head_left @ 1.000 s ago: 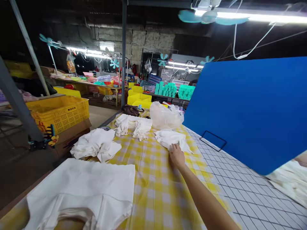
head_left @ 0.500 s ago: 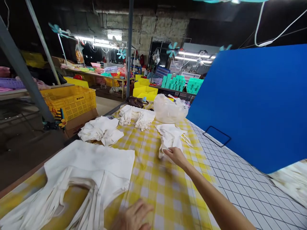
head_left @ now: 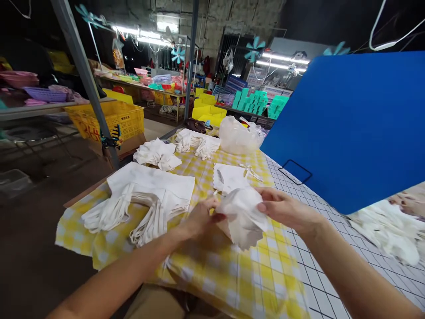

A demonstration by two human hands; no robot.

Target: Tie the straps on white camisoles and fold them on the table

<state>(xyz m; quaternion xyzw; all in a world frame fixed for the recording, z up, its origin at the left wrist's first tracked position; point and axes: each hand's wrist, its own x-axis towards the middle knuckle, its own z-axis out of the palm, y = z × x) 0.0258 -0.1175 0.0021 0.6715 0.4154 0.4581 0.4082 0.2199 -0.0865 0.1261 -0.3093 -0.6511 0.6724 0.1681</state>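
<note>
Both hands hold one crumpled white cloth bag [head_left: 241, 213] above the yellow checked tablecloth [head_left: 212, 274]. My left hand [head_left: 198, 218] pinches its left edge, and my right hand [head_left: 285, 208] grips its right side. Just beyond lies a small flat pile of the same white bags [head_left: 229, 177]. To the left sits a larger stack of white bags [head_left: 149, 188] with their handles hanging toward me.
A blue board [head_left: 352, 128] stands tilted at the right over white grid-patterned table surface [head_left: 332, 266]. Farther back lie more white cloth heaps [head_left: 157, 153], a clear plastic bag [head_left: 239, 138], a yellow crate [head_left: 109, 117] and a metal post [head_left: 89, 84].
My right hand pulled one white bag off the small pile and brought it toward me. My left hand came up and took its other side. The view tilted down.
</note>
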